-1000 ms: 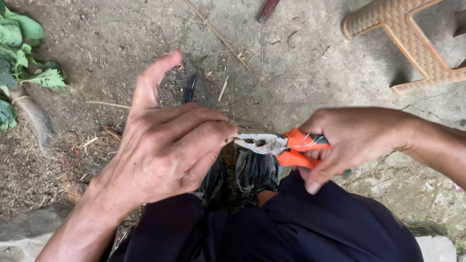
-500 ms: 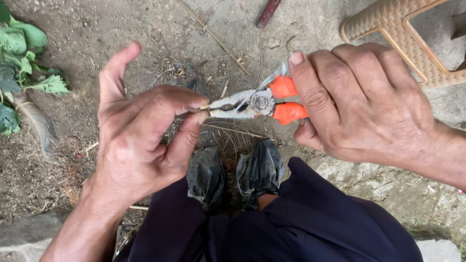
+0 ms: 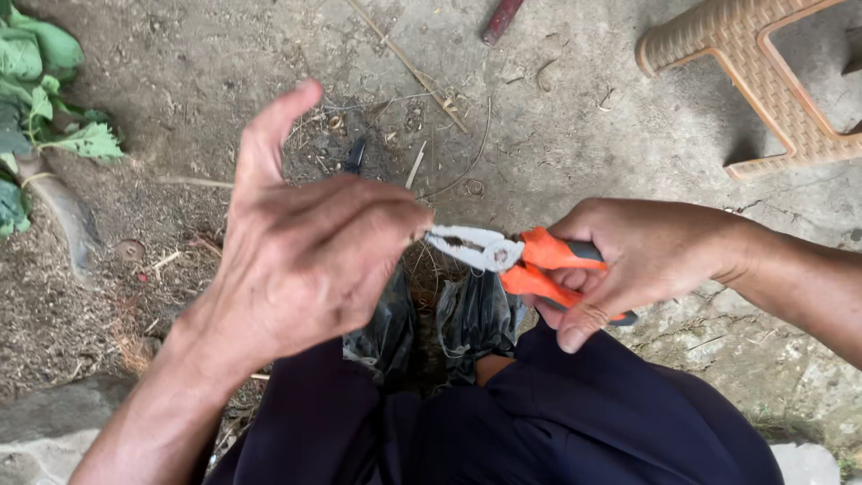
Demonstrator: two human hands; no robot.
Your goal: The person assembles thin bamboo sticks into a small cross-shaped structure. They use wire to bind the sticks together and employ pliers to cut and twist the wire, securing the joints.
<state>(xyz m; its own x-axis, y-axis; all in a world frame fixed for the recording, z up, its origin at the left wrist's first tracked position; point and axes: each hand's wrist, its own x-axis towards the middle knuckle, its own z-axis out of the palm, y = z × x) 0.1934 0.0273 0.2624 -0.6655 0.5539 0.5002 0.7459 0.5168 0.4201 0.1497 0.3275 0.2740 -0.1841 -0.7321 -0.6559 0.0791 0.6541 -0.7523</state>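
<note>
Nearest, at the bottom edge: dark navy trousers (image 3: pixel 557 422) over bent knees, with crumpled black plastic bags (image 3: pixel 449 319) bunched between them.

Just above, both hands at mid-frame. Left hand (image 3: pixel 305 260) back-up toward the camera, fingers bent and pressed together, tips meeting at a pinch right at the nose of the pliers; thumb sticking up and apart. Whatever sits in that pinch: too small and hidden to tell, possibly a thin wire. Right hand (image 3: pixel 637 260) wrapped around the orange handles of the pliers (image 3: pixel 512 260), fingers curled and squeezing, thumb on the lower side. Pliers lying roughly level between the two hands, metal nose pointing left, touching the left fingertips, jaws nearly shut with a narrow dark slot showing between them.

Farther out, bare dirt ground (image 3: pixel 575 135) strewn with dry straw, twigs and a thin curved wire (image 3: pixel 476 153). Small dark object (image 3: pixel 356 154) on the dirt just beyond the left thumb. Green leafy plant (image 3: pixel 36 99) at the far left edge, beside a grey stem.

Farthest, at the top: tan woven plastic stool (image 3: pixel 763 72) at the upper right, well apart from the hands, and a reddish rod end (image 3: pixel 501 20) at the top edge.
</note>
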